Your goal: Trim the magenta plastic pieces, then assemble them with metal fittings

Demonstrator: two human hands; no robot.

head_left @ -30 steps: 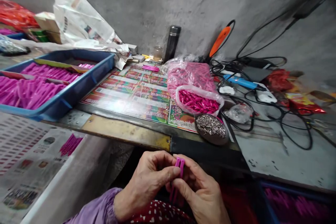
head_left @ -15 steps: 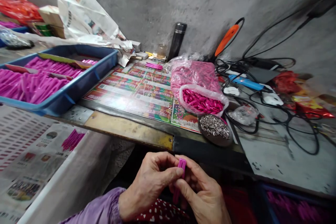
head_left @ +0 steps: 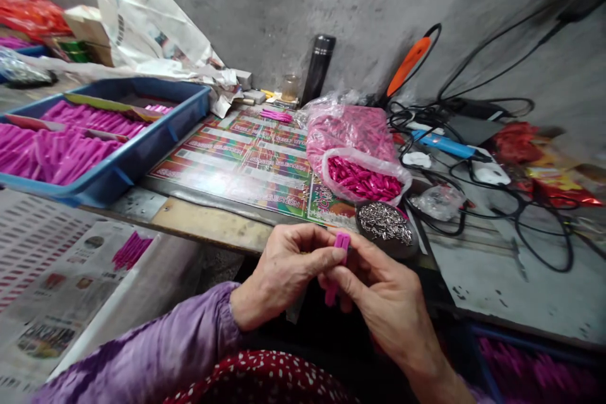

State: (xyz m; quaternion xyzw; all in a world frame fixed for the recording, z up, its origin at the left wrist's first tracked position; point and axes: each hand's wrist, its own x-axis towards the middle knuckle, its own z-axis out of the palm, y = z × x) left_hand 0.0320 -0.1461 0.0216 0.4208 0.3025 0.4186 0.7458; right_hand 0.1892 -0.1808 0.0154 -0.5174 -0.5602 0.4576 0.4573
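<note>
Now higher, at the counter point(head_left: 213, 227) edge: left hand point(head_left: 288, 271) and right hand point(head_left: 386, 297) both pinch 1 slim pink plastic clip point(head_left: 332, 293) between them; its 2 prongs point(head_left: 341, 241), earlier splayed, are pressed shut.

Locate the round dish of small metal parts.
Head view, right of centre: the dish sits between the open bag of pink pieces and the right hand.

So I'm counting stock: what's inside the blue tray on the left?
Heaps of pink plastic pieces fill the blue tray, with a few long strips lying across them. The floor beneath them is covered.
</note>
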